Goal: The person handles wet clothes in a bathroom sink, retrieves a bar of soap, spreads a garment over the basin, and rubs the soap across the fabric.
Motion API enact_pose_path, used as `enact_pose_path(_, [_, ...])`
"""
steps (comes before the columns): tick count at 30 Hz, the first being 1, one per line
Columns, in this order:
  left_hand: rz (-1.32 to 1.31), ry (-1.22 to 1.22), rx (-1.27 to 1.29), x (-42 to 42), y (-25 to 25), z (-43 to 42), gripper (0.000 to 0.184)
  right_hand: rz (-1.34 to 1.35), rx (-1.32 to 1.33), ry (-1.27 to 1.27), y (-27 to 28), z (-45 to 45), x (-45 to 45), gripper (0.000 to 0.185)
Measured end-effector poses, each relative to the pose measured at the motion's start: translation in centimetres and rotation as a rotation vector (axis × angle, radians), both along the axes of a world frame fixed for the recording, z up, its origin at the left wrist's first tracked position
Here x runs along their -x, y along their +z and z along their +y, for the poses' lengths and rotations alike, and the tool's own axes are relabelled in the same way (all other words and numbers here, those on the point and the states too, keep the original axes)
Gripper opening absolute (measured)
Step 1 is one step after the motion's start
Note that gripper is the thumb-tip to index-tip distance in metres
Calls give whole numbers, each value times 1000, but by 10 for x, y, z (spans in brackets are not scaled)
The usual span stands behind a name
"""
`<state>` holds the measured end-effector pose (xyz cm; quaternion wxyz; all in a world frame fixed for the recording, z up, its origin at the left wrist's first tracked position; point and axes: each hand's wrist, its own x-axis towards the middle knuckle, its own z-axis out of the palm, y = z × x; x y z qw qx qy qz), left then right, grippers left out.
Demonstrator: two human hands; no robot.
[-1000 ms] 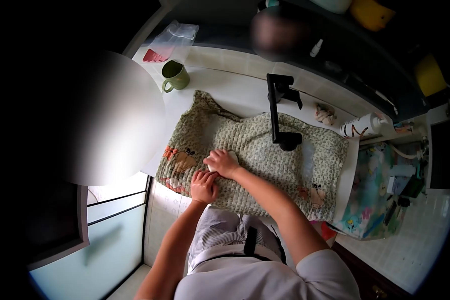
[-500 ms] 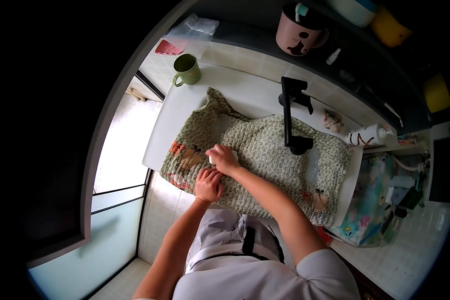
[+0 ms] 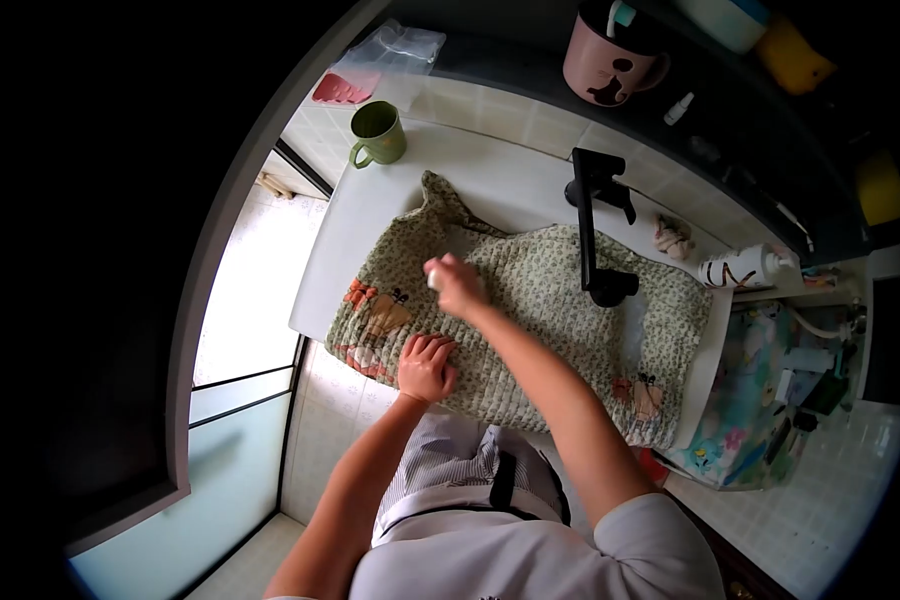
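A green patterned quilted cloth (image 3: 530, 300) lies spread over the white sink counter (image 3: 460, 150), looking wet in places. My right hand (image 3: 457, 287) is closed round a small white object (image 3: 435, 280), perhaps a bar of soap, over the left part of the cloth. Nearer to my body, my left hand (image 3: 427, 368) rests on the cloth's front edge with its fingers spread a little, pressing it down. The black faucet (image 3: 587, 230) reaches out over the cloth to the right of my hands.
At the counter's back left stands a green mug (image 3: 378, 134). A white pump bottle (image 3: 738, 268) and a small crumpled item (image 3: 673, 238) are at the right. Above, a dark shelf holds a pink cup (image 3: 610, 62). A colourful cover (image 3: 735, 430) with several items lies right of the sink.
My right hand has lifted off and moved forward, away from my left hand, with the white object. My left hand stays on the cloth's front edge. The camera view has shifted.
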<state>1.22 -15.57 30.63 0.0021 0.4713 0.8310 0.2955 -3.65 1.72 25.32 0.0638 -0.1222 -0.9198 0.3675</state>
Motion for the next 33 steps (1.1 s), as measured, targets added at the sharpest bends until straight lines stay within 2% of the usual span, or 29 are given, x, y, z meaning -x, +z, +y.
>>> enact_pose_path(2, [-8, 11, 6, -2, -1, 0, 35, 195, 182, 102, -5, -26, -2, 41])
enact_pose_path(4, [-14, 10, 37, 0, -2, 0, 34, 146, 175, 128, -9, -22, 1, 42])
enact_pose_path(6, [0, 12, -1, 0, -1, 0, 34, 120, 222, -46, -11, 3, 12, 43])
enact_pose_path(8, [4, 13, -22, 0, 0, 1, 34, 268, 56, -115, -4, 37, 19, 42])
enact_pose_path(9, [2, 12, -22, -1, 2, 1, 34, 250, -53, -69, -2, 55, 24, 41])
enact_pose_path(10, [1, 11, -22, 0, 3, 1, 33, 109, -201, -98, 2, 67, 22, 42])
enact_pose_path(12, [6, 21, -40, 2, 6, 1, 34, 156, -322, -100, 7, 82, 17, 43])
enact_pose_path(13, [6, 22, -51, 1, 6, 3, 34, 30, -294, -79, 10, 80, 13, 44])
enact_pose_path(15, [-3, 30, -45, 1, 6, 2, 34, -261, -262, 136, 26, 62, 2, 45])
enact_pose_path(16, [-8, 30, -47, 0, 6, 2, 34, -149, -175, 165, 19, 47, -12, 43])
enact_pose_path(17, [-11, 32, -43, 0, 4, 2, 34, -150, -170, 242, 19, 35, -29, 43])
enact_pose_path(18, [-12, 28, -37, -1, 3, 2, 34, -123, -198, 360, 15, 26, -46, 44])
enact_pose_path(19, [-10, 26, -29, -1, 4, 2, 34, 46, -309, 424, 5, 25, -68, 48])
enact_pose_path(22, [-24, 31, -13, -1, 2, 0, 32, 23, -325, 451, 22, 49, -101, 52])
enact_pose_path(25, [-6, 31, -22, -2, 0, 0, 34, 100, -363, 211, 40, 90, -127, 47])
enact_pose_path(26, [0, 29, -24, -2, -1, 0, 34, 218, -305, 47, 27, 106, -136, 41])
enact_pose_path(27, [6, 28, -25, -3, 0, 0, 34, 58, -232, -119, 38, 120, -152, 37])
enact_pose_path(29, [22, 21, -40, -2, -5, -1, 35, -81, -40, -490, 26, 165, -180, 28])
enact_pose_path(31, [37, 12, -47, 0, -3, 1, 35, 243, -286, -605, 32, 185, -225, 32])
enact_pose_path(32, [37, 8, -42, -3, -3, -1, 35, 196, -430, -574, 14, 200, -247, 50])
enact_pose_path(33, [31, -2, -23, -2, -3, -2, 36, 112, -459, -584, 0, 203, -260, 56])
